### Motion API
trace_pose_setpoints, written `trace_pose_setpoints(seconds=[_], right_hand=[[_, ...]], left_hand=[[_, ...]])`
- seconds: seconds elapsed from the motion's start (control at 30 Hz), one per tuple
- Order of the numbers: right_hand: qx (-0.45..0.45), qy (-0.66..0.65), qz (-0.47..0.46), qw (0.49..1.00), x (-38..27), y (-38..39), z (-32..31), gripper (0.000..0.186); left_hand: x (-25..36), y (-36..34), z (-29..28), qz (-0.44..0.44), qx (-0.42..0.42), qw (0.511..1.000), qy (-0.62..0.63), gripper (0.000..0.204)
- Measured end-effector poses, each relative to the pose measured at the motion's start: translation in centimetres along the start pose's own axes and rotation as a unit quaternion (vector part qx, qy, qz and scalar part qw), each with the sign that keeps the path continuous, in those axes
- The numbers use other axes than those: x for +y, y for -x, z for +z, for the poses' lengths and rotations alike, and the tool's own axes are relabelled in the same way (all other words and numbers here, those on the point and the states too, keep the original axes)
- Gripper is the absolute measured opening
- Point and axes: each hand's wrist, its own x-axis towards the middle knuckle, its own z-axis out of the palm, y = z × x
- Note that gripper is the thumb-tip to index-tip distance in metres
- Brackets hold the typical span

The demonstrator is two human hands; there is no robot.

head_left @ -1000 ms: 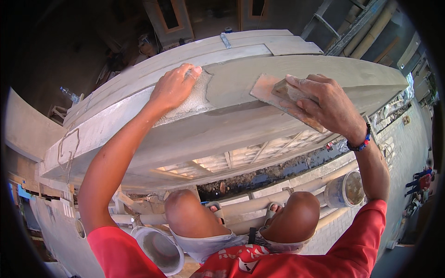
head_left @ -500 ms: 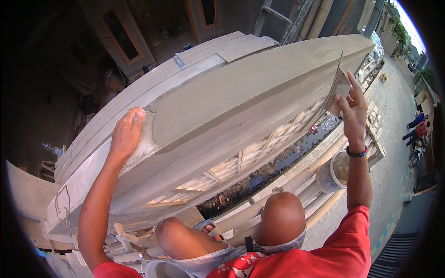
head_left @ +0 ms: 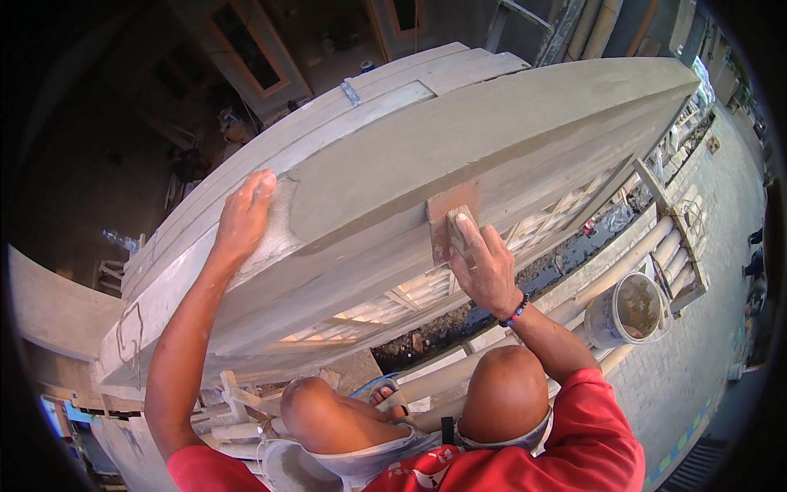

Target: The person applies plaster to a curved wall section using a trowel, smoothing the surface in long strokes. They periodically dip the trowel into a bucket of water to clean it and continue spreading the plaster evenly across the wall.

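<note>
Nearest me, at six o'clock, my two bare knees [head_left: 504,394] stick out over my red shirt [head_left: 574,447], with a white tub [head_left: 287,467] tucked by my left leg.

Just above the knees, my right hand [head_left: 484,266] is closed around the handle of a flat float [head_left: 451,220], pressing its board onto the wet grey plaster band [head_left: 492,156] near the middle of the view. Half a second ago that hand was far out at two o'clock, near the band's end; it has swept back toward me along the face, and the stretch behind it looks even and smooth, so that part of the coat seems laid off.

At nine o'clock my left hand [head_left: 244,217] lies flat and spread, holding nothing, fingers on the rough, thicker patch where the band ends. It has stayed there through the last second, bracing me, and that end still looks unsmoothed.

Below the band, the pale moulded ledge [head_left: 246,320] runs from eight to two o'clock. Farther out, at four o'clock, a bucket [head_left: 627,307] holding what may be mortar sits on bamboo poles [head_left: 656,246]. Beyond, at three o'clock, lies paved ground [head_left: 730,205]; at twelve, dim doorways [head_left: 246,57].
</note>
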Motion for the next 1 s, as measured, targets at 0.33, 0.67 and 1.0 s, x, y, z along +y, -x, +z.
trace_pose_setpoints(seconds=[0.33,0.67,1.0], right_hand=[[0.091,-0.032,-0.038,0.995,-2.6,-5.2,-0.1,0.069],[0.121,-0.088,-0.055,0.987,-4.6,-5.6,0.0,0.069],[0.026,-0.059,-0.140,0.988,-5.5,-1.3,2.3,0.072]], left_hand=[[0.5,-0.4,0.5,-0.005,0.001,1.000,-0.009,0.061],[-0.4,0.4,-0.6,-0.022,0.000,0.999,-0.034,0.065],[-0.3,0.0,-0.9,-0.048,0.009,0.998,-0.031,0.065]])
